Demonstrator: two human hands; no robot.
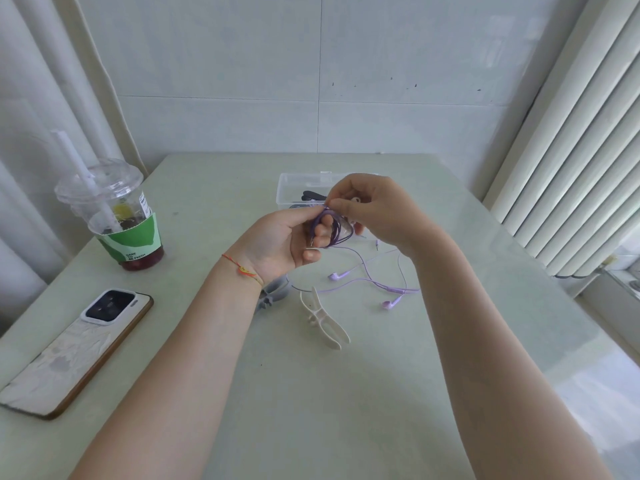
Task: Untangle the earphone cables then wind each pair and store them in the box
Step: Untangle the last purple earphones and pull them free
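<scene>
The work looks to be in its middle part. The left hand [287, 237] holds a dark purple cable [329, 228] wound in loops around its fingers, and the right hand [367, 209] pinches the top of this coil, so the winding of this pair seems nearly done but the coil is not yet in the box [294, 188]. The box stands open just behind the hands; something dark lies inside, maybe a pair already stored, but I cannot tell for sure.

A light purple pair [374, 278] lies loose on the table [346, 393] below the right hand, with both buds free. It appears untangled but not wound, so it is left to do.

Near the left wrist lie a white winder [325, 323] and a grey one [273, 292], both without cable. At the left side stand a drink cup [121, 220] and a phone [72, 351], well apart from the work. Nothing blocks the way to the box; only the loose cable lies under the hands and could catch.
</scene>
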